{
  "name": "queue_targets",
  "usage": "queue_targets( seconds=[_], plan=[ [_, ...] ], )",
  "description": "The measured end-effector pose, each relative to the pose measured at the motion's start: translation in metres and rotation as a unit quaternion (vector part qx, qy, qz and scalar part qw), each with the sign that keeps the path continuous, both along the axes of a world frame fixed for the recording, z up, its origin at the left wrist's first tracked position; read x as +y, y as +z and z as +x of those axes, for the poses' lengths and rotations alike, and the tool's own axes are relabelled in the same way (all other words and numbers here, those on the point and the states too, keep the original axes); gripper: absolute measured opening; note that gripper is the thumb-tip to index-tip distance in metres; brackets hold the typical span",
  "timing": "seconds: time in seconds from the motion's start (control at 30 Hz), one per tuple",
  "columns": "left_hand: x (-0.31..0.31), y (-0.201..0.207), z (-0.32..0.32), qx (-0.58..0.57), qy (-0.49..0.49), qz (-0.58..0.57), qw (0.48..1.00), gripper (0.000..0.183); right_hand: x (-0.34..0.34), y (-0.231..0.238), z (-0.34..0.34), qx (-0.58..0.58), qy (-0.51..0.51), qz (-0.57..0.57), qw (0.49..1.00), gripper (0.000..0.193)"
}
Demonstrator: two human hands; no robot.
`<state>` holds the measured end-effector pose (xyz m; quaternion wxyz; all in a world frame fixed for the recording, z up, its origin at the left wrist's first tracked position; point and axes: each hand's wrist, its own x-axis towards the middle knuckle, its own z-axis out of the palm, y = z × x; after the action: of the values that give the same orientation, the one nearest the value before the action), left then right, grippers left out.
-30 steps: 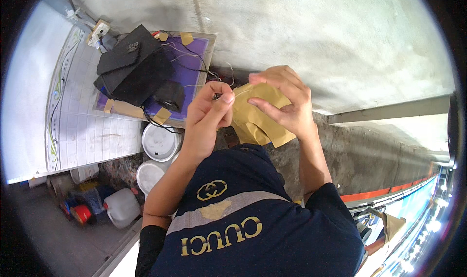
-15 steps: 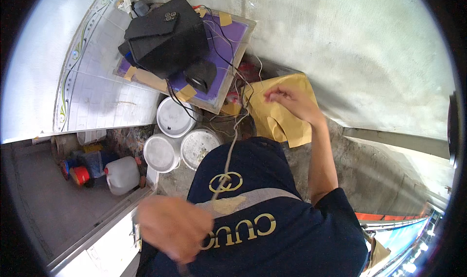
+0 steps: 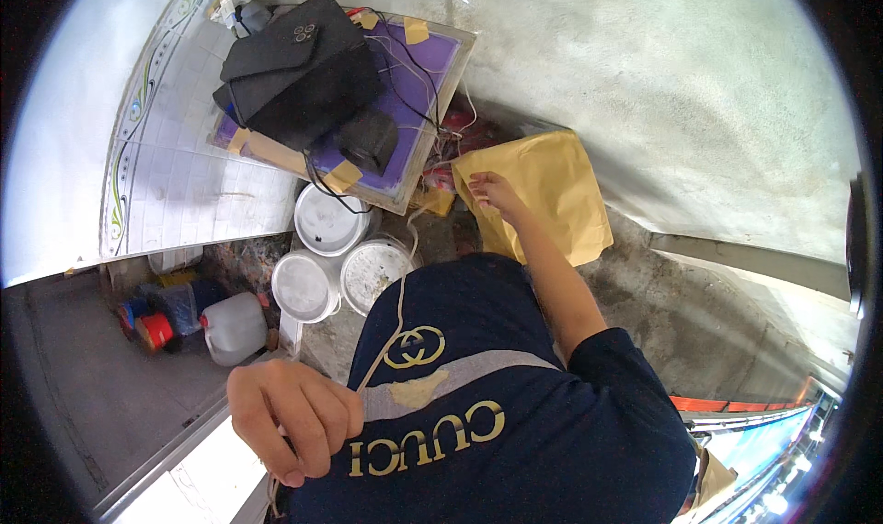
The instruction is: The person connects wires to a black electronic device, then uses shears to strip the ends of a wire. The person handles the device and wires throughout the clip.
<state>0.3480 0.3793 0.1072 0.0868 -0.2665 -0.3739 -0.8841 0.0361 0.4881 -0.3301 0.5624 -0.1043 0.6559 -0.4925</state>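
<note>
My left hand is closed at the lower left, in front of my dark shirt. A thin beige cord runs from its fingers up across the shirt, past the white buckets, toward the purple board. Over a large piece of yellow-brown paper, my right hand reaches forward with fingers loosely bent and apart, and I see nothing in it. Whether the paper is a sheet or a bag I cannot tell. My right forearm covers part of it.
A purple board carries a black box-like object and several cables. Three white buckets stand below it. A white jug stands on the left among containers. Pale walls rise behind and right.
My right hand has moved left over the paper, whose creased lower edge now looks smoother. My left hand has shifted slightly left, and the cord has swung left across my shirt.
</note>
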Motion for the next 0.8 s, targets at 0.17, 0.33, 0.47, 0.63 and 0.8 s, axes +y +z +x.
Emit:
queue_targets(
  seconds=[0.17, 0.33, 0.47, 0.63, 0.8],
  plan=[
    [-0.006, 0.001, -0.001, -0.004, -0.005, 0.010, 1.000, 0.017, -0.020, -0.012, -0.006, -0.053, -0.187, -0.036, 0.980, 0.050],
    [-0.007, -0.009, -0.006, -0.019, -0.028, 0.032, 0.999, 0.017, -0.045, -0.004, -0.016, -0.108, -0.220, -0.109, 0.963, 0.058],
    [0.004, -0.028, -0.017, -0.036, -0.019, 0.057, 0.998, 0.010, -0.069, 0.009, -0.032, -0.056, -0.188, -0.169, 0.966, 0.053],
    [0.028, -0.072, -0.039, -0.158, 0.052, 0.033, 0.985, 0.017, -0.082, 0.069, -0.073, 0.330, -0.027, -0.132, 0.934, 0.032],
    [0.030, -0.151, -0.098, -0.281, 0.113, -0.381, 0.874, 0.026, -0.098, 0.151, -0.099, 0.442, -0.125, -0.251, 0.852, 0.025]
  ],
)
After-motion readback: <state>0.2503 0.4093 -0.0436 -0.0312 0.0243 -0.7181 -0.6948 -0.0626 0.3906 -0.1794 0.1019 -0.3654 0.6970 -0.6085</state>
